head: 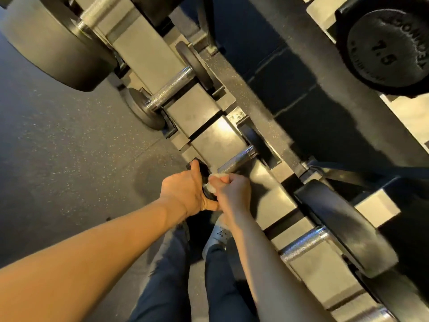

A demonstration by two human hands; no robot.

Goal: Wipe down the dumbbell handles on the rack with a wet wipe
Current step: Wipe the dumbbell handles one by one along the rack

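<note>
Head view: left hand (185, 191) grips the near black dumbbell head (204, 171), fingers (211, 206) curled beneath it. Right hand (232, 189) clasps a white wet wipe (217, 175) against the chrome dumbbell handle (236, 160), which rests on the rack (209, 131).

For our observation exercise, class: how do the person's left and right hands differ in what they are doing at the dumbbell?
The left hand grips a black end plate; the right hand curls round the chrome handle beside it. The right hand holds a white wipe; the left hand holds none. Both hands grip the same dumbbell.
</note>
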